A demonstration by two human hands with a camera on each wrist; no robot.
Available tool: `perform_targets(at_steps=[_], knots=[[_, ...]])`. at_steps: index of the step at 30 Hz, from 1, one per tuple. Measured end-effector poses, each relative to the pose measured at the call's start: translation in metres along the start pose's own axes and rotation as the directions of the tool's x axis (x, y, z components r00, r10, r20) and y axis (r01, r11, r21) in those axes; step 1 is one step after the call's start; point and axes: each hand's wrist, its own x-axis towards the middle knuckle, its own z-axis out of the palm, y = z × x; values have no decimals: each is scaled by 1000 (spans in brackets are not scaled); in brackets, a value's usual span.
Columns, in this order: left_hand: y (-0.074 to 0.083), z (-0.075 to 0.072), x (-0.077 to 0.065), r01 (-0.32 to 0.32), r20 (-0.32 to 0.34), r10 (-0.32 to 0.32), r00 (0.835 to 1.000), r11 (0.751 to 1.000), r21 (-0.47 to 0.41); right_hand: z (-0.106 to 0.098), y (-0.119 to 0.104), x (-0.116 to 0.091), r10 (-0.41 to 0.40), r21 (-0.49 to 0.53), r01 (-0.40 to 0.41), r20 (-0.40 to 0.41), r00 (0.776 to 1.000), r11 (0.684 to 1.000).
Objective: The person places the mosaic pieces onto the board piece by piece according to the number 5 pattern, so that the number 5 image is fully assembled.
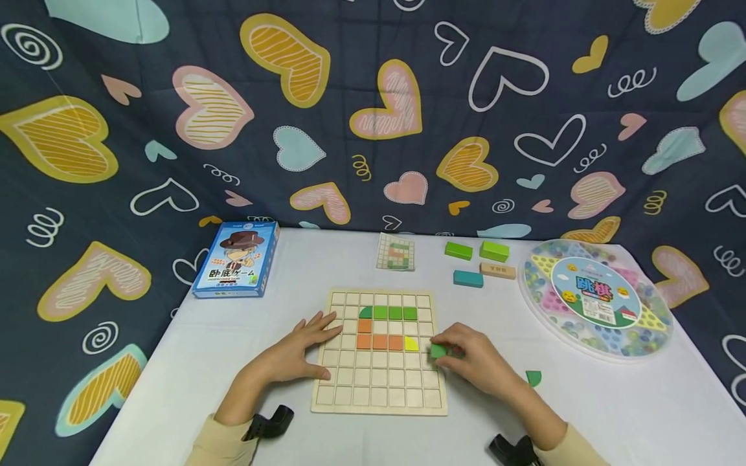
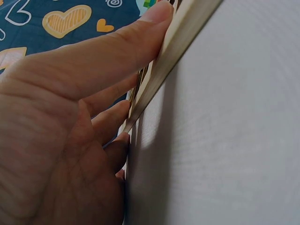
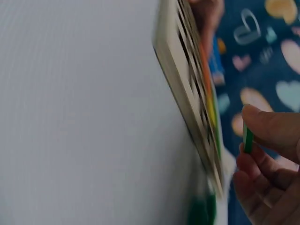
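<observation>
A square wooden grid board (image 1: 379, 396) lies on the table in the head view. Set in its cells are a row of green tiles (image 1: 395, 313) with a rounded one at the left end, several orange tiles (image 1: 379, 342) and a yellow tile (image 1: 410, 343). My left hand (image 1: 294, 353) rests along the board's left edge with fingers spread; in the left wrist view the thumb (image 2: 117, 54) lies against the rim. Over the board's right edge, my right hand (image 1: 472, 356) pinches a green tile (image 3: 248, 139) between thumb and fingers. A green quarter-round tile (image 1: 533, 378) lies right of that hand.
Behind the board lies a small card with a coloured grid pattern (image 1: 396, 252). Right of it are green blocks (image 1: 494, 250), a teal block (image 1: 468, 278) and a wooden block (image 1: 498, 271). A round game box (image 1: 536, 317) stands far right, a blue box (image 1: 236, 259) far left.
</observation>
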Motion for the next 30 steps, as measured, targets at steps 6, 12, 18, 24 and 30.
perform_targets(at_steps=[6,12,18,24,30], knots=[[0,1,1,-8,2,8,1000,1000,-2,27,-15,12,-77,-50,81,78,994,995],[3,0,1,-3,-1,3,1000,1000,0,35,-17,17,-98,-148,107,69,993,983],[2,0,2,-5,-4,5,1000,1000,6,30,-16,15,-77,-104,84,75,994,991],[0,2,1,-6,-4,6,1000,1000,6,6,2,7,48,-78,-51,-37,998,996],[-3,2,0,-13,-10,13,1000,1000,4,-6,23,5,140,-121,-141,-21,990,983]])
